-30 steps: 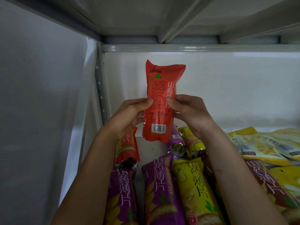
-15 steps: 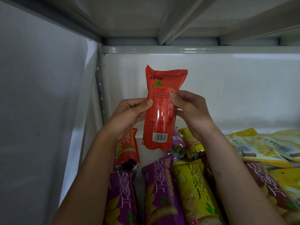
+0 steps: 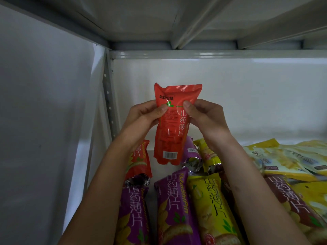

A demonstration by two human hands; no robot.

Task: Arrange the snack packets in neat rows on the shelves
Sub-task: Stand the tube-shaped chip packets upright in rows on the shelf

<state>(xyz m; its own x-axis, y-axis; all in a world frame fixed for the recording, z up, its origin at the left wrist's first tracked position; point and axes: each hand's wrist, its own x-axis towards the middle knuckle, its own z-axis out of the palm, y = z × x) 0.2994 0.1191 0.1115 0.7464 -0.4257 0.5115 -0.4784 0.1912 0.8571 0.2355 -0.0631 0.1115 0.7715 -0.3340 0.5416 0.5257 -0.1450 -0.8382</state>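
A red snack packet [image 3: 172, 131] hangs upright above the shelf, its back with a barcode facing me. My left hand [image 3: 145, 115] pinches its upper left edge and my right hand [image 3: 205, 117] pinches its upper right edge, thumbs on the front. Below it, packets lie in rows on the white shelf [image 3: 155, 175]: a red one [image 3: 139, 161] at the left, two purple ones [image 3: 134, 214] [image 3: 174, 206], a yellow one [image 3: 212, 207], and a dark red one [image 3: 290, 200] partly hidden by my right forearm.
A loose pile of pale yellow packets [image 3: 283, 160] lies at the right. The shelf's grey side panel [image 3: 44, 121] closes the left, a perforated upright [image 3: 108, 103] stands in the back corner, and the upper shelf's underside [image 3: 159, 20] hangs overhead.
Both hands have slid up the red packet from its middle to its top part. The packet has dropped a little lower in view.
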